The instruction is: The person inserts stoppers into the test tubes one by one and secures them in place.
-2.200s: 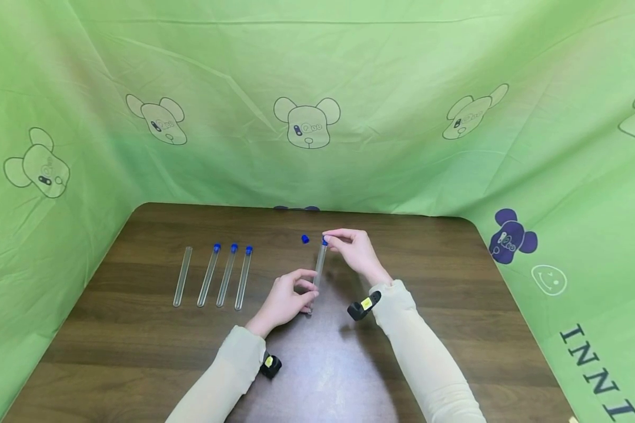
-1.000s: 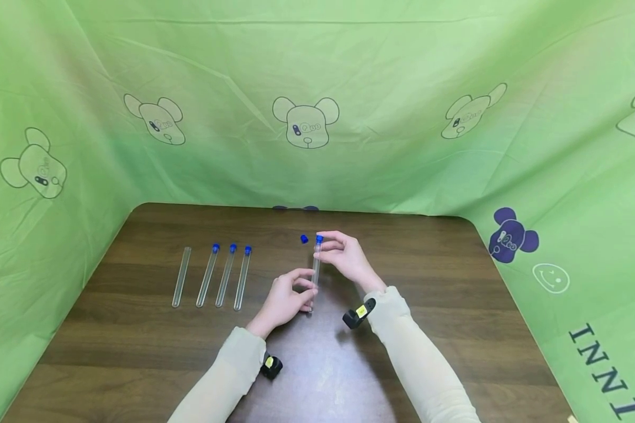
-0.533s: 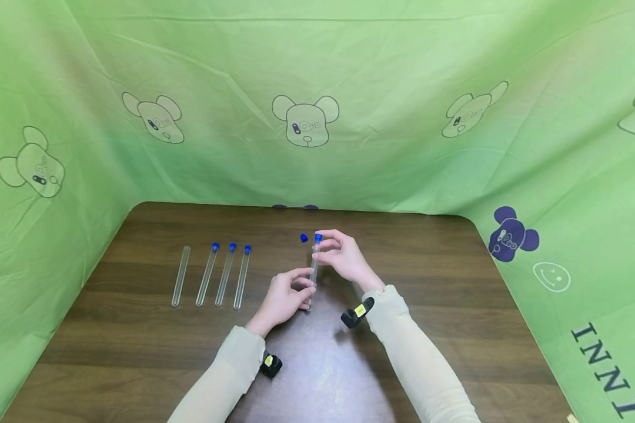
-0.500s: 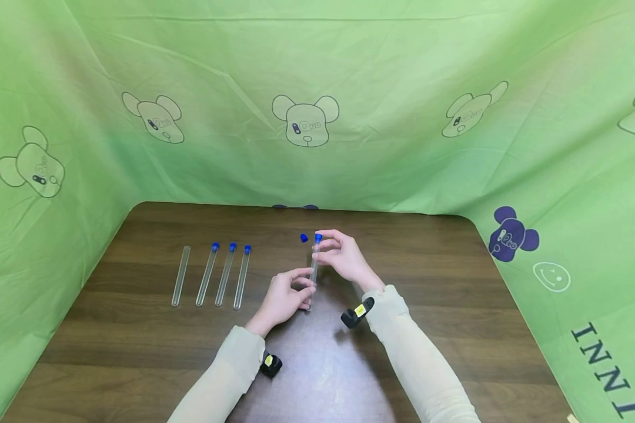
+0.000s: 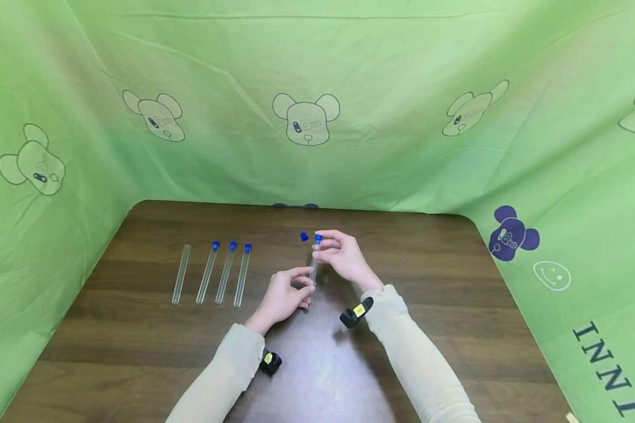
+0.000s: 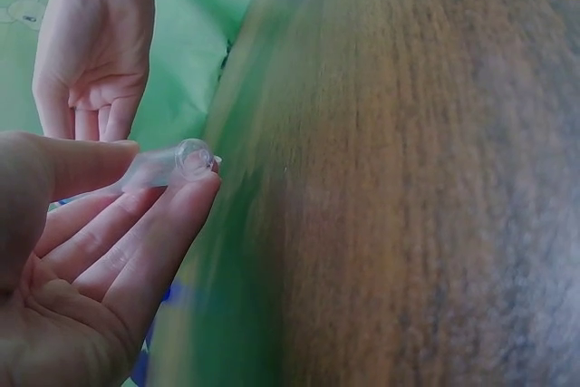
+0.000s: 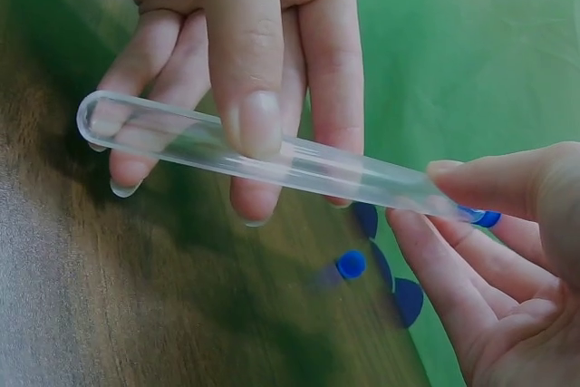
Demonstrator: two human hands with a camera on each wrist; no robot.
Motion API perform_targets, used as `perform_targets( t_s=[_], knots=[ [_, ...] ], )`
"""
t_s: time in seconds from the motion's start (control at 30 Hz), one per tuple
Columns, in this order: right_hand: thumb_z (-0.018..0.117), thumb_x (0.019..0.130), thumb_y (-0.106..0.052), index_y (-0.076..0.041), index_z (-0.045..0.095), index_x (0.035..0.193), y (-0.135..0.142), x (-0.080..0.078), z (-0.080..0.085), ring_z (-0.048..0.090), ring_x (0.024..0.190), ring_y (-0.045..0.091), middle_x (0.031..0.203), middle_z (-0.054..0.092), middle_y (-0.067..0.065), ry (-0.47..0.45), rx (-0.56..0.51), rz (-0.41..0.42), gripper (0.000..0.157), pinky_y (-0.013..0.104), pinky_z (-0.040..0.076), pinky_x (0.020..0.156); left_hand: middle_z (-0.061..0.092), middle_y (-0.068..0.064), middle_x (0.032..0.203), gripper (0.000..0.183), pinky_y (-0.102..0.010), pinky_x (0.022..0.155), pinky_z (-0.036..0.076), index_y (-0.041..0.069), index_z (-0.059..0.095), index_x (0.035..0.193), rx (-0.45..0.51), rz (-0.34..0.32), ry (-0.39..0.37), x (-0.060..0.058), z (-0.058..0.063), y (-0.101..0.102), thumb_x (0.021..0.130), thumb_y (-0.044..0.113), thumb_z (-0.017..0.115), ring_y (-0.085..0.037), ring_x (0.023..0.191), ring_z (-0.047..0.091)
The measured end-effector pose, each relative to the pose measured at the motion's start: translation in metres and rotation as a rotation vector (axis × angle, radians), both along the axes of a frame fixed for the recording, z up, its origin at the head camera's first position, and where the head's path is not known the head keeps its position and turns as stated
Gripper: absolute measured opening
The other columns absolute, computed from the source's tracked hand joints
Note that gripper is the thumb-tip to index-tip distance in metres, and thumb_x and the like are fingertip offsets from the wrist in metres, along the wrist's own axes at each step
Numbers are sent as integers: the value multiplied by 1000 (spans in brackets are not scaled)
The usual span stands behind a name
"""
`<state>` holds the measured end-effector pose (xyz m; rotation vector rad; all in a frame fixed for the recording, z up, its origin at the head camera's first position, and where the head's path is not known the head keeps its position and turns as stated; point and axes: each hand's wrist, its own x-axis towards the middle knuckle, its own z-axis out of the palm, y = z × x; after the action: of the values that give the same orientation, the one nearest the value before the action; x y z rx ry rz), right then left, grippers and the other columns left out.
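Observation:
A clear test tube (image 7: 181, 138) with a blue cap (image 5: 318, 237) at its upper end is held above the table by both hands. My left hand (image 5: 280, 296) pinches its lower half between thumb and fingers; the rounded bottom sticks out past them in the right wrist view. Just below the cap, my right hand (image 5: 346, 258) grips the tube with its thumb and fingertips. In the left wrist view the tube's round end (image 6: 195, 160) shows beyond the left thumb. Behind the held tube, a loose blue cap (image 5: 304, 237) lies on the table.
To the left, three capped test tubes (image 5: 226, 276) lie side by side on the wooden table (image 5: 444, 329). Further left is one test tube without a cap (image 5: 181, 276). Green printed cloth (image 5: 307, 170) hangs behind the table and along both sides.
The right thumb and fingers have shifted from the cap down to the tube just beneath it. The tube's capped end has moved slightly left. Over the last half second almost nothing moves.

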<state>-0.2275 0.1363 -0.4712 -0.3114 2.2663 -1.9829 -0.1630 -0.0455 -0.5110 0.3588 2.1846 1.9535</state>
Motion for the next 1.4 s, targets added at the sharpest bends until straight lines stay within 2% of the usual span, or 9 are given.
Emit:
perform_targets(
  t_s=[0.2,0.47,0.77,1.03,1.1,1.27,1.33,1.4],
  knots=[
    [70,85,17,13,55,133,-2,1,1,74,91,28,112,66,35,-5,-14,-16,51,32,61,76,73,-21,101,42,-35,58,62,-8,60,134,-8,4,10,-1,2,0,93,-5,68,-35,67,72],
    [71,85,17,11,55,135,-5,3,-2,74,91,22,114,67,33,-45,-44,-50,53,33,61,78,73,-19,99,41,-33,56,61,-8,60,134,-34,12,30,0,2,-2,93,-5,68,-32,66,72],
    [71,85,16,12,56,134,-8,3,-3,72,99,36,116,65,35,-55,-82,-63,51,33,61,79,74,-16,97,41,-31,54,60,-8,61,133,-69,28,60,-1,0,-3,93,-4,70,-25,62,71],
    [70,86,15,13,56,133,-9,4,-2,74,91,23,113,68,30,-53,-78,-72,49,33,62,78,74,-16,96,41,-32,53,60,-8,61,132,-63,30,63,-2,-1,-2,92,-5,70,-25,61,70],
    [70,86,15,13,56,133,-8,4,-3,74,91,24,114,68,31,-54,-80,-74,49,33,62,77,74,-15,96,41,-32,53,60,-8,61,132,-66,30,65,-2,-1,-2,92,-5,70,-26,61,70],
    [70,86,16,13,57,133,-8,5,-2,72,97,37,114,68,31,-59,-89,-79,48,34,62,77,74,-16,96,41,-32,53,59,-8,62,132,-63,27,66,-3,-2,-1,92,-5,70,-27,60,70],
    [70,86,16,13,56,133,-8,4,-3,71,98,38,114,67,32,-59,-92,-79,48,34,62,78,74,-17,97,41,-32,53,60,-8,61,132,-62,26,63,-2,-1,-2,92,-5,70,-28,61,70],
    [69,87,16,13,56,133,-8,3,-6,72,96,34,115,66,34,-51,-92,-76,49,34,62,78,74,-18,97,41,-32,53,60,-8,61,133,-64,25,63,-2,1,-2,92,-6,69,-29,61,71]
  ],
)
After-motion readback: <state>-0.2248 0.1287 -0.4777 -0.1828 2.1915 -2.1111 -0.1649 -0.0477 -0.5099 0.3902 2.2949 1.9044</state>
